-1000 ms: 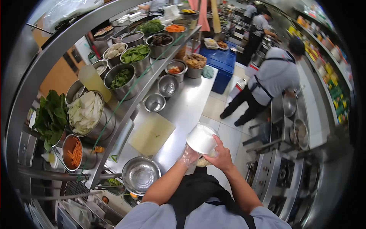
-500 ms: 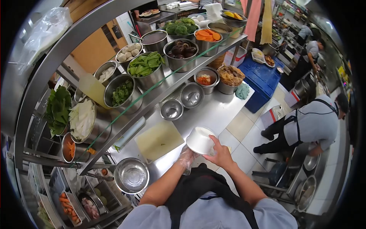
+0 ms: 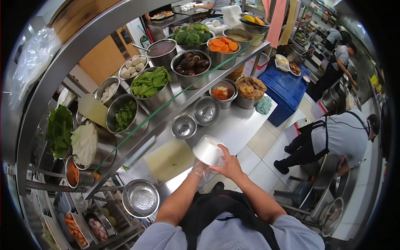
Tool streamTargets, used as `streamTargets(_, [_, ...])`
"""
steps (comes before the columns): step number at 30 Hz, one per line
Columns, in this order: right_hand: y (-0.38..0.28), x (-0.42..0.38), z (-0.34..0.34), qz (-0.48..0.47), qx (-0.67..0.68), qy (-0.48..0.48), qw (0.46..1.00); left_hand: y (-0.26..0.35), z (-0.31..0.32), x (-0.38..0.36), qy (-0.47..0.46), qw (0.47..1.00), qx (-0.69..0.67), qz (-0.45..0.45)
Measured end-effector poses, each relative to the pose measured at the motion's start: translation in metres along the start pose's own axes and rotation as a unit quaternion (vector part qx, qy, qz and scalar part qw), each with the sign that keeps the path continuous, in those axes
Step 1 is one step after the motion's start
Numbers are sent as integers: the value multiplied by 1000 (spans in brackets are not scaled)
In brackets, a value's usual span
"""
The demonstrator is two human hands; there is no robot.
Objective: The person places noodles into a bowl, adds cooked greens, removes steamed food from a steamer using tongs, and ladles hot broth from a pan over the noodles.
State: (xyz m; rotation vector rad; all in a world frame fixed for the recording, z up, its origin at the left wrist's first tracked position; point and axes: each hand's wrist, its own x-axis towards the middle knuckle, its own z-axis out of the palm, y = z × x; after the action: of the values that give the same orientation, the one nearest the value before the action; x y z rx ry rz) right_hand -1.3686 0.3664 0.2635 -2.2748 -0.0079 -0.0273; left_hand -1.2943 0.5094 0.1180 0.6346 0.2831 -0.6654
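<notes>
A white round tub is held tilted in front of my body, over the near edge of the steel counter. My left hand, in a clear plastic glove, grips its lower left side; most of those fingers are hidden behind it. Bare fingers of my right hand close round its right side. What is inside the tub cannot be made out. Just left of it lies a pale cutting board. Two small steel bowls, one nearer and one farther, stand beyond.
A steel shelf with a glass edge carries pots of leafy greens, broccoli, mushrooms and carrot slices. At left sits a larger steel bowl. A co-worker bends at the right, near a blue chest.
The tub and both hands have shifted slightly left, and the tub is turned a little. My view has moved slightly. The co-worker at right still bends over the station.
</notes>
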Motion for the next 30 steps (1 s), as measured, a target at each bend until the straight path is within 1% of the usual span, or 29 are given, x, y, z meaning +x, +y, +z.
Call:
streamTargets(2, [0, -1, -2, 3, -2, 7, 1000, 9, 21, -16, 20, 1000, 4, -11])
streamTargets(3, [-1, -3, -2, 0, -11, -6, 1000, 12, 31, -23, 18, 1000, 5, -14])
streamTargets(4, [-4, -4, -3, -2, -20, -21, 1000, 13, 36, -26, 20, 999, -15, -20])
streamTargets(6, [-9, -5, -6, 16, -30, -12, 999, 16, 42, -28, 19, 999, -36, -26])
streamTargets(8, [-8, -5, -5, 35, -39, -5, 999, 10, 31, -20, 53, 997, -15, 48])
streamTargets(9, [-3, -3, -2, 56, -30, 16, 998, 7, 24, -17, 53, 997, -16, 48])
streamTargets(10, [-4, -1, -3, 76, -22, 37, 996, 6, 19, -17, 106, 991, 51, 64])
streamTargets(11, [-4, 1, -4, 76, -23, 37, 996, 5, 15, -17, 159, 977, 117, 80])
streamTargets(12, [-4, 5, -6, 113, -12, 12, 993, 6, 8, -19, 220, 966, 130, 41])
streamTargets(13, [-5, 6, -9, 150, 0, -13, 989, 4, 1, -17, 220, 966, 130, 41])
streamTargets(14, [6, 6, -4, 151, 0, -12, 988, 1, -8, -13, 186, 973, 117, 70])
streamTargets(15, [23, 9, 4, 117, 16, 46, 992, -2, -16, -8, 150, 978, 104, 99])
streamTargets(16, [37, 10, 9, 82, 31, 102, 991, 3, -15, -11, 150, 978, 103, 99])
streamTargets(17, [42, 11, 8, 82, 31, 102, 991, 13, -11, -17, 172, 924, 308, 145])
streamTargets(18, [48, 14, 6, 110, 51, 49, 991, 23, -6, -23, 187, 827, 498, 184])
streamTargets(19, [52, 18, 3, 137, 72, -4, 988, 30, -3, -26, 188, 826, 498, 183])
streamTargets(20, [56, 21, 1, 138, 74, -4, 988, 37, -1, -28, 212, 785, 553, 182])
streamTargets(21, [60, 25, 0, 192, 129, -39, 972, 44, 3, -29, 233, 740, 605, 180])
streamTargets(22, [59, 29, -3, 245, 184, -72, 949, 46, 3, -27, 232, 738, 607, 180])
streamTargets(23, [57, 32, -5, 245, 187, -71, 949, 48, 4, -25, 245, 692, 646, 210])
streamTargets(24, [55, 34, -8, 283, 202, -103, 932, 51, 4, -23, 257, 642, 682, 238])
streamTargets(25, [54, 35, -10, 320, 218, -135, 912, 55, 6, -22, 255, 641, 684, 238])
streamTargets(26, [62, 37, -5, 321, 220, -134, 911, 59, 7, -20, 254, 623, 701, 237])
streamTargets(27, [73, 41, 1, 338, 246, -133, 899, 64, 6, -21, 252, 606, 717, 236])
streamTargets(28, [81, 42, 5, 354, 272, -132, 885, 66, -6, -17, 249, 605, 719, 235])
streamTargets(29, [83, 42, 4, 356, 275, -129, 883, 68, -29, -8, 248, 477, 778, 325])
streamTargets(30, [85, 44, 3, 368, 258, -114, 886, 73, -44, -4, 239, 336, 814, 408])
